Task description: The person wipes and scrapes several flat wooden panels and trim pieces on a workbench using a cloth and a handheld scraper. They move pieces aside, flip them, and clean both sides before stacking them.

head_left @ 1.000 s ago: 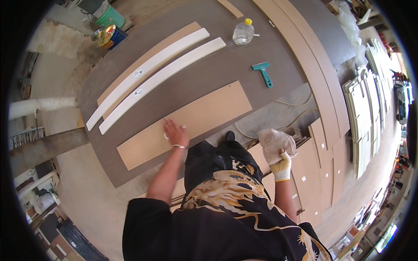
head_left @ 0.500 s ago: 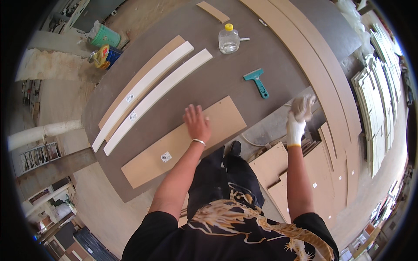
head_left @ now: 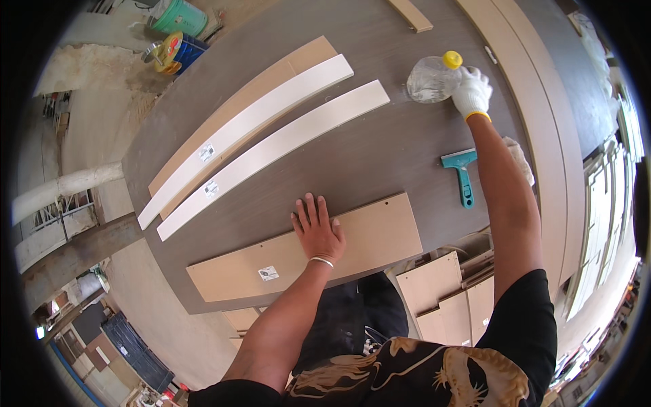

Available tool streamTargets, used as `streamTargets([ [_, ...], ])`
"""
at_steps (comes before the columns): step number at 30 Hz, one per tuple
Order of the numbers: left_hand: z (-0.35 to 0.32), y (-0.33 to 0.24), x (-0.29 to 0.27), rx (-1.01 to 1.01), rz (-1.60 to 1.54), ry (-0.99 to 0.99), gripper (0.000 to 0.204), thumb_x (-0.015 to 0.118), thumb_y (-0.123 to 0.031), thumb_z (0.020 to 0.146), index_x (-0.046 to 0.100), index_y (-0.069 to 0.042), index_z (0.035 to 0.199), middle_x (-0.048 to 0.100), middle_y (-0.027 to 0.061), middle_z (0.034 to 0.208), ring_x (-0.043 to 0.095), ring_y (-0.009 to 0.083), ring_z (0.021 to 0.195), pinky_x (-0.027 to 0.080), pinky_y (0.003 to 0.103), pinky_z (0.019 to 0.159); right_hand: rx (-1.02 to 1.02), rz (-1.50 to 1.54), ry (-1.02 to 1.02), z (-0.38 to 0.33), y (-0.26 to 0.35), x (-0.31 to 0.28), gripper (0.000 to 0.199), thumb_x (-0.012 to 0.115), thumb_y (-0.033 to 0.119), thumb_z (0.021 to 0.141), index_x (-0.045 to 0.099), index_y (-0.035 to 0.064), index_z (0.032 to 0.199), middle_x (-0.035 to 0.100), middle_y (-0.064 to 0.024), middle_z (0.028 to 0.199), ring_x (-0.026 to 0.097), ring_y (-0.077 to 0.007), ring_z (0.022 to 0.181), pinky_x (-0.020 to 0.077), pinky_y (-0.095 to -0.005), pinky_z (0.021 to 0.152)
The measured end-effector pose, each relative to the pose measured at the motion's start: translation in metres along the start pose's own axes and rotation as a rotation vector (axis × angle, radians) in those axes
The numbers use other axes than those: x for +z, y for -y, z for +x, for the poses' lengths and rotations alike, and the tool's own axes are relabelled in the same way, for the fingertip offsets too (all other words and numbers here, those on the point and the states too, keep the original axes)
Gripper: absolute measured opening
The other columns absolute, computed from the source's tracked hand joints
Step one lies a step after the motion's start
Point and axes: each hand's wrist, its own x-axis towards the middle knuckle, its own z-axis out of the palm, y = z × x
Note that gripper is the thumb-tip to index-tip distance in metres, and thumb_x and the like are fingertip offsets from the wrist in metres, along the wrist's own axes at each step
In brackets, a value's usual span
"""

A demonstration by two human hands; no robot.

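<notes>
My left hand (head_left: 319,230) lies flat with its fingers spread, pressing on a light brown rectangular board (head_left: 373,230) at the table's near edge. The board has a small label and dark holes along its edges. At the far right, my right hand (head_left: 472,93), in a white glove, is closed on the right side of a clear plastic bottle (head_left: 432,81) with a yellow cap. The bottle leans, and clear liquid seems to be inside. A teal-handled scraper (head_left: 464,178) lies left of my right forearm. Partly hidden behind that forearm is a crumpled pale cloth (head_left: 519,161).
Two white-edged strips (head_left: 278,156) lie across the left of the dark table (head_left: 380,156), beside brown ones. Long brown panels (head_left: 542,122) run along the right. Stacked boards (head_left: 434,288) sit below the near edge. A green bucket (head_left: 182,18) stands beyond the far left.
My right hand has moved up and left from the table's near right edge to the bottle and taken hold of it. A cloth now lies by my forearm. My left hand stays on the board.
</notes>
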Motion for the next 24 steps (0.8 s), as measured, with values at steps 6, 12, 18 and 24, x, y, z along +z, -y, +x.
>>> streamTargets([
  [6,0.0,-0.005,-0.003,0.012,-0.036,-0.008,0.071,0.051,-0.031,0.098,0.039,-0.005,0.163,0.028,0.0198,0.174,0.021,0.0464,0.16,0.014,0.065,0.128,0.397,0.892,-0.037,-0.138,-0.002,-0.053,0.014,0.062,0.014,0.105,0.064,0.0076,0.118,0.071,-0.0105,0.106,0.068,-0.0189,0.078,0.0566,-0.0349,0.069],
  [12,0.002,-0.005,-0.002,0.001,-0.024,-0.018,0.072,0.052,-0.031,0.097,0.04,-0.007,0.163,0.03,0.019,0.173,0.023,0.0468,0.16,0.016,0.065,0.128,0.308,1.269,0.593,-0.319,0.015,-0.049,0.044,0.047,-0.013,0.097,0.068,-0.0014,0.134,0.063,-0.0012,0.095,0.058,-0.0076,0.084,0.0484,-0.0209,0.072],
  [18,0.002,-0.006,-0.002,-0.011,-0.018,-0.025,0.072,0.053,-0.031,0.096,0.04,-0.008,0.163,0.031,0.0172,0.173,0.024,0.0451,0.159,0.018,0.065,0.127,0.159,1.075,0.477,-0.311,0.029,-0.025,0.034,0.054,0.001,0.101,0.069,0.0007,0.132,0.07,-0.0067,0.097,0.066,-0.0159,0.084,0.0535,-0.0294,0.084],
  [24,0.002,-0.005,-0.001,-0.018,-0.029,-0.028,0.071,0.054,-0.032,0.096,0.041,-0.009,0.162,0.032,0.0173,0.172,0.025,0.0444,0.159,0.017,0.064,0.128,0.022,0.802,0.45,-0.292,0.038,-0.03,0.026,0.059,0.006,0.099,0.072,0.0029,0.121,0.076,-0.0181,0.103,0.074,-0.0322,0.092,0.0559,-0.0377,0.086],
])
